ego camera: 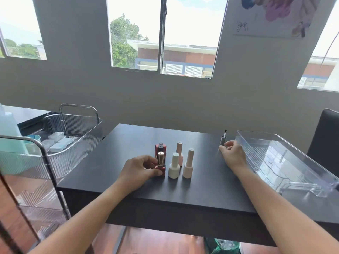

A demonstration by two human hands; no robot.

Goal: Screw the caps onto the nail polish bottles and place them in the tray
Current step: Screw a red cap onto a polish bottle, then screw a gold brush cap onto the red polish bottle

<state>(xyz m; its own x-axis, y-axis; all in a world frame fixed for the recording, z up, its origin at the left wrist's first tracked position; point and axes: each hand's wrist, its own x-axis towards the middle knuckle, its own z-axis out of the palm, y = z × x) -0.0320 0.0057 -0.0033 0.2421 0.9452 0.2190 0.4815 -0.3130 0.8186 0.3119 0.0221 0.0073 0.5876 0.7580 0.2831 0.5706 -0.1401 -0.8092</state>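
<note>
A wheeled cart [55,136] with ribbed clear walls stands at the far left, off the dark table [128,187]; it plays no evident part in the work.

The left hand [139,169] is closed around the base of the near red bottle [161,168], thumb and fingers pinching it; this bottle carries a gold cap [161,158]. Just behind it stands a second red bottle [160,148] with a bare threaded neck: uncapped.

To the right stand three more bottles close together: a cream bottle [174,168], a pink bottle behind it [180,153] and a beige bottle [188,164]. All three appear capped; how tightly cannot be told.

Further right, the right hand [233,154] grips a grey cap with its brush [223,139] pointing upward, held above the table near the tray. By judgement this cap belongs to the open red bottle.

The clear tray [286,162] lies at the right edge of the table and holds no bottle.

Assessment: the task is at an early stage. One bottle remains to be capped, and all five visible bottles remain to be placed in the tray.
</note>
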